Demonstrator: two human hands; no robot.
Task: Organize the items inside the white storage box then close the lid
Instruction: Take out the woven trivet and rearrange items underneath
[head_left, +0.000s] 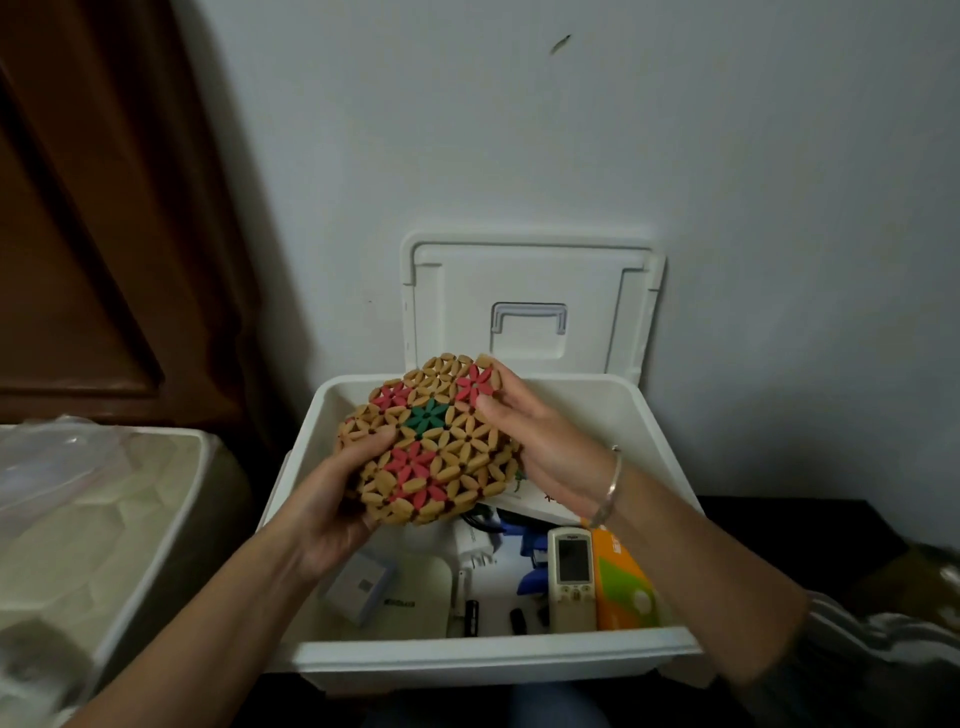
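A white storage box (488, 660) stands open in front of me, its lid (530, 270) leaning upright against the wall. Above the box I hold a round beaded mat (441, 452) of tan, red and green flower shapes. My left hand (332, 504) grips its lower left edge, thumb on top. My right hand (540, 436) grips its upper right edge. Inside the box lie a white remote control (571, 577), an orange and green packet (623, 582), a small grey box (358, 587), a white device (421, 587), blue items (530, 556) and small black pieces (517, 618).
Another pale bin (150, 525) with clear plastic bags stands at the left. A brown wooden door (93, 208) is behind it. The white wall rises behind the box. A dark surface (779, 519) lies at the right, with a brownish object (924, 577) at the edge.
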